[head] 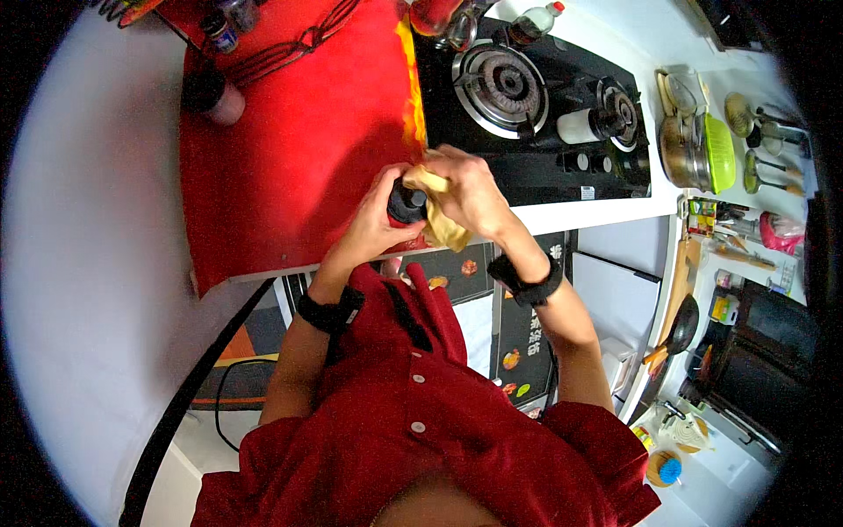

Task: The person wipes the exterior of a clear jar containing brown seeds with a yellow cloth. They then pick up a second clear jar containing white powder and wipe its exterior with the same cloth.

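Note:
Over the front edge of the red-covered counter [283, 165], my left hand [372, 230] curls around a container with a black lid [407, 201]. Its body is mostly hidden by my fingers and the steep view. A crumpled yellowish cloth [446, 227] is bunched in my right hand [473, 188] and lies against the right side of the container. Part of the cloth hangs down past the counter edge.
Right of the counter is a black glass gas hob [527, 161], with a black-lidded white container [579, 126] on it and a red-capped bottle [535, 25] behind. Another black-lidded container [217, 99] is at left, near dark looped wire [303, 53]. A green basket [720, 153] sits by a metal pot [681, 148].

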`<state>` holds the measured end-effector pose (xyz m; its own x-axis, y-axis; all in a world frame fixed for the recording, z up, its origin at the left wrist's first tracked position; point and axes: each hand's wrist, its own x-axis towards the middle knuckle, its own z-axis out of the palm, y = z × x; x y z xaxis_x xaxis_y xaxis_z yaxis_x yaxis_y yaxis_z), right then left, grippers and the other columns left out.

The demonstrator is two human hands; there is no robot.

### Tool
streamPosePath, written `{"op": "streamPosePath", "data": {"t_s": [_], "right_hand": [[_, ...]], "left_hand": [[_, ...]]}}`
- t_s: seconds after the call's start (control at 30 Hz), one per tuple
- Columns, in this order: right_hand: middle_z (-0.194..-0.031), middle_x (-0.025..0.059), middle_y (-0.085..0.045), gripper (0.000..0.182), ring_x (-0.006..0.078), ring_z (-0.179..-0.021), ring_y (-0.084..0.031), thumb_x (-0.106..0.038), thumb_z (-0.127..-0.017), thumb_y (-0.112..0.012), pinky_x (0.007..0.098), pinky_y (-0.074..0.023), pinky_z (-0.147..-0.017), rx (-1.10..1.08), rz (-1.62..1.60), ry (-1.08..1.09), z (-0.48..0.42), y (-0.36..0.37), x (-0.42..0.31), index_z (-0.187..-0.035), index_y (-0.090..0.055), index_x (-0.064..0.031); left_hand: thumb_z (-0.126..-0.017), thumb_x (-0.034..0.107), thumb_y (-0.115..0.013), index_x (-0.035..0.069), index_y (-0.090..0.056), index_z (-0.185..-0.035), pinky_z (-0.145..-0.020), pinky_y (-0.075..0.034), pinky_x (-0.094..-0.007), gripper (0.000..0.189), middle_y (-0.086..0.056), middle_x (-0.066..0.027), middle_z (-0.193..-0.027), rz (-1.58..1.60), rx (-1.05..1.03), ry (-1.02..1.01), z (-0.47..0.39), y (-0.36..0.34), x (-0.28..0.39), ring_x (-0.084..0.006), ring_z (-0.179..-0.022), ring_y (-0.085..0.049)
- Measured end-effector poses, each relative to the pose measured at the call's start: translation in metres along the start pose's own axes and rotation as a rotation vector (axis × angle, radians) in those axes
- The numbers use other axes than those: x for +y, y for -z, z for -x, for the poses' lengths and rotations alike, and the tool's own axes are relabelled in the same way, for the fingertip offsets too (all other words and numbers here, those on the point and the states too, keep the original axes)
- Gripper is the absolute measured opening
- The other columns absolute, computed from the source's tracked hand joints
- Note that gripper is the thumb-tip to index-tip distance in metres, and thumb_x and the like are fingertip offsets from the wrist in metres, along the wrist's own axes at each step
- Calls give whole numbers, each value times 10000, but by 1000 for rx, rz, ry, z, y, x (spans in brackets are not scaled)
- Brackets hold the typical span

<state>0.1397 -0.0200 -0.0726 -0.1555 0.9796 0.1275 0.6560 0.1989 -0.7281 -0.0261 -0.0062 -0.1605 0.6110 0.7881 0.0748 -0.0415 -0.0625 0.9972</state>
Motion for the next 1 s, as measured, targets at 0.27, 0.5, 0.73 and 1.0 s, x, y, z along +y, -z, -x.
{"op": "streamPosePath", "data": {"t_s": [0.27,0.5,0.73,1.0], "right_hand": [[-805,135,-588,325,304,-735,-600,91,-619,-633,340,-476,-651,46,-45,-19,-1,-7,8,-917,-660,-37],[-817,135,-591,254,289,-731,-601,36,-668,-681,340,-479,-648,30,-55,-82,25,2,5,-908,-674,-47],[-822,140,-604,287,285,-744,-611,82,-640,-648,328,-485,-659,-19,-31,-17,7,5,6,-900,-670,-38],[-886,169,-633,267,351,-843,-606,37,-640,-638,396,-499,-732,50,-28,-74,-2,-8,7,-891,-664,-50]], "left_hand": [[-644,98,-747,15,-400,-1230,-974,-362,-372,686,-478,-165,-1166,-157,-8,-56,-5,4,15,-289,-1133,-473],[-631,90,-754,18,-407,-1220,-976,-363,-369,687,-480,-164,-1166,-74,-24,15,-6,4,10,-290,-1129,-476],[-637,92,-756,31,-402,-1228,-965,-372,-358,691,-485,-150,-1146,-76,-10,10,-6,4,9,-276,-1115,-483],[-637,74,-750,29,-404,-1218,-955,-381,-351,677,-488,-146,-1140,-141,12,-32,-6,4,12,-266,-1104,-491]]}}
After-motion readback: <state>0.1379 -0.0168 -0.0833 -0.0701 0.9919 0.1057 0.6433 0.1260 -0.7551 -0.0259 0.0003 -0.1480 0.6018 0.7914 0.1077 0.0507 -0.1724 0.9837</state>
